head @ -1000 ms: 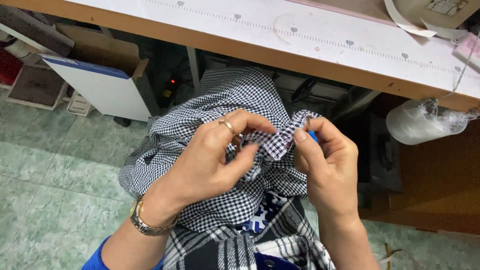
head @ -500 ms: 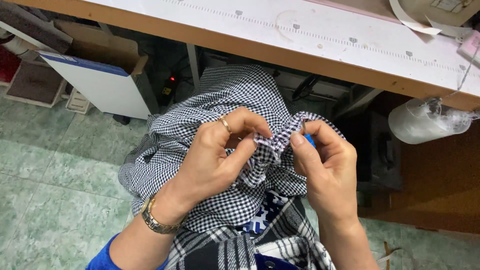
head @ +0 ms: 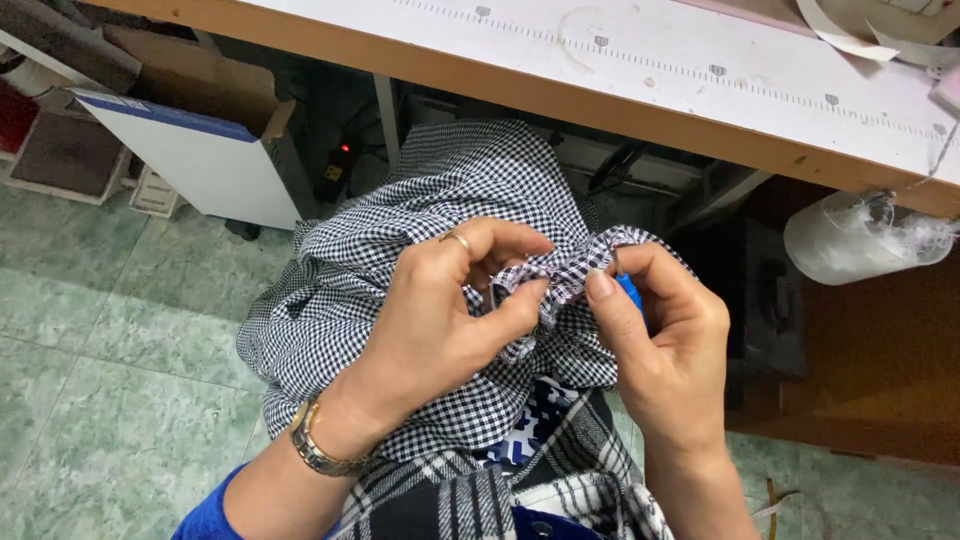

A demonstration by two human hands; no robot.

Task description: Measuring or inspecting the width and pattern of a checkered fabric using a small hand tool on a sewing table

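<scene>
A black-and-white checked cloth [head: 400,270] lies bunched in my lap. My left hand [head: 450,320], with a ring and a gold wristwatch, pinches a gathered fold of that cloth between thumb and fingers. My right hand [head: 670,350] holds a small blue-handled tool [head: 628,288] against the same fold, its thin metal tip touching the cloth edge. The two hands are almost touching at the fold.
A long wooden table [head: 640,100] with a white top and a ruler strip runs across the top. A cardboard box with a white board [head: 200,150] stands at the left on the green tiled floor [head: 100,340]. A white plastic bag [head: 850,240] hangs under the table at right.
Both hands have stayed on the fold with only slight finger shifts; the left thumb has pressed closer to the fold's edge.
</scene>
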